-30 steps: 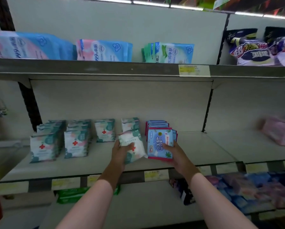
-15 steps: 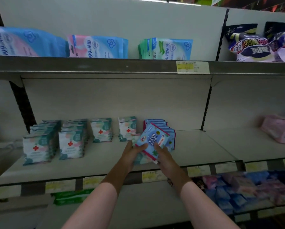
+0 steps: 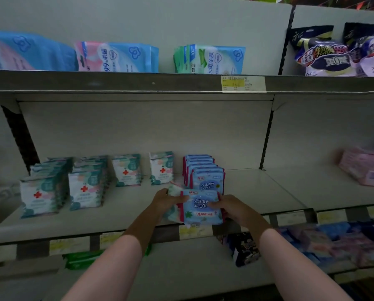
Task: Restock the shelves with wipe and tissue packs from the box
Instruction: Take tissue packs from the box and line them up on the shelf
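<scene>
blue pack (image 3: 202, 206) held upright at the middle shelf (image 3: 121, 216) front edge, just ahead of the blue row (image 3: 204, 172). right hand (image 3: 230, 208) pinches its right side; left hand (image 3: 167, 199) grips its left side plus 1 green-white pack (image 3: 173, 189) behind. risk: the hidden pack slips out, or a push topples the row.

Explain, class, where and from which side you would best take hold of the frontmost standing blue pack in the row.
Probably pinch the top edge of the frontmost standing blue pack from above: it stands upright, packs press behind it, and the held blue pack screens its lower front.
</scene>
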The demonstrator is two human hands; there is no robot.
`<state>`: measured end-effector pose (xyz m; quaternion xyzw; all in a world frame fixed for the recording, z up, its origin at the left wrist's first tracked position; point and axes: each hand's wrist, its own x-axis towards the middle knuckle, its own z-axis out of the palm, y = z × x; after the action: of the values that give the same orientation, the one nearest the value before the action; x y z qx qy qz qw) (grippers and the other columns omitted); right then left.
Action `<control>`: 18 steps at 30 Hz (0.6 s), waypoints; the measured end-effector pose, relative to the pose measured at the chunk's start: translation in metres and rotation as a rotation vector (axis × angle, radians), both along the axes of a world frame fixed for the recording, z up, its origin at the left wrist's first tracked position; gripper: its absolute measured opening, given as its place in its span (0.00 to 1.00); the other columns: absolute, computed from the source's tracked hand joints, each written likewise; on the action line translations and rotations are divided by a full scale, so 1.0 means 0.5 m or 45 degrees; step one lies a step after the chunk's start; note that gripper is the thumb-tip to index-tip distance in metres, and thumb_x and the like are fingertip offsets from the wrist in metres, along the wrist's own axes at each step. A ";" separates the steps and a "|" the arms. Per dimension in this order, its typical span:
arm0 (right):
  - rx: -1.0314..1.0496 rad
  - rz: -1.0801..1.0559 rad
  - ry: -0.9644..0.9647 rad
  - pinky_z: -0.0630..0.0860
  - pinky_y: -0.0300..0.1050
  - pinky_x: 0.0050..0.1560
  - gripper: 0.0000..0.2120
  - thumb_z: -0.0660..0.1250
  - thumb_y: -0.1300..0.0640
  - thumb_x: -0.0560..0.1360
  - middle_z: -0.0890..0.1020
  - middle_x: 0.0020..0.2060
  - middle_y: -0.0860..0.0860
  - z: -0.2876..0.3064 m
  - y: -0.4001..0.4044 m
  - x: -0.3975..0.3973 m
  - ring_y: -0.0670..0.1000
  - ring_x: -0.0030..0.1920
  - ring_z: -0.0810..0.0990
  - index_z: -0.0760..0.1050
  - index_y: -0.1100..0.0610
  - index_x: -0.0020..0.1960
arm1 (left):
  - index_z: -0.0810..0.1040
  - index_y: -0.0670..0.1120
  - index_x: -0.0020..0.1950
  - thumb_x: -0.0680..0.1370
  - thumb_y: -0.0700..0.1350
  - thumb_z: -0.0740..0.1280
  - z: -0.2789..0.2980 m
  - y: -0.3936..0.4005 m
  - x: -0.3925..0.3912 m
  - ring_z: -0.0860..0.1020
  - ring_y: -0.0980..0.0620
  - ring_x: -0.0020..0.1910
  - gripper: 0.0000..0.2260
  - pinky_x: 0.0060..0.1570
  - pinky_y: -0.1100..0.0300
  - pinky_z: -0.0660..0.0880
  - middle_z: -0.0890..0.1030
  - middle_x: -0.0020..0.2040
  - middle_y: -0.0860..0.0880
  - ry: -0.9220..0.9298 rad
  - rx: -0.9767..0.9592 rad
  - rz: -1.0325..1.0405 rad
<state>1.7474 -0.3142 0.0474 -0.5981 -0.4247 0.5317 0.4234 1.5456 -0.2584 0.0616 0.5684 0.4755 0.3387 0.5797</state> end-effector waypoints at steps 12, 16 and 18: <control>0.330 -0.264 -0.120 0.80 0.46 0.48 0.20 0.65 0.70 0.74 0.77 0.56 0.58 0.027 0.050 0.069 0.57 0.52 0.79 0.68 0.63 0.65 | 0.77 0.36 0.56 0.76 0.37 0.67 -0.019 0.040 -0.002 0.77 0.46 0.47 0.10 0.46 0.55 0.74 0.80 0.51 0.39 -0.093 0.083 0.338; 0.125 -0.314 -0.554 0.76 0.53 0.57 0.25 0.72 0.61 0.72 0.76 0.59 0.59 -0.003 0.083 0.071 0.59 0.58 0.77 0.66 0.65 0.64 | 0.75 0.35 0.60 0.76 0.35 0.67 -0.027 0.045 -0.013 0.77 0.44 0.48 0.13 0.51 0.52 0.75 0.79 0.56 0.37 -0.182 0.035 0.357; 0.119 -0.377 -0.533 0.75 0.49 0.56 0.27 0.72 0.62 0.72 0.75 0.60 0.60 -0.007 0.083 0.054 0.60 0.60 0.76 0.63 0.66 0.65 | 0.74 0.35 0.60 0.77 0.36 0.66 -0.029 0.050 -0.020 0.78 0.43 0.46 0.12 0.50 0.50 0.76 0.79 0.56 0.36 -0.218 -0.029 0.364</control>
<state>1.7742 -0.2725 0.0441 -0.7305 -0.4352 0.3082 0.4267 1.5356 -0.2334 0.0471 0.4574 0.5042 0.4594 0.5706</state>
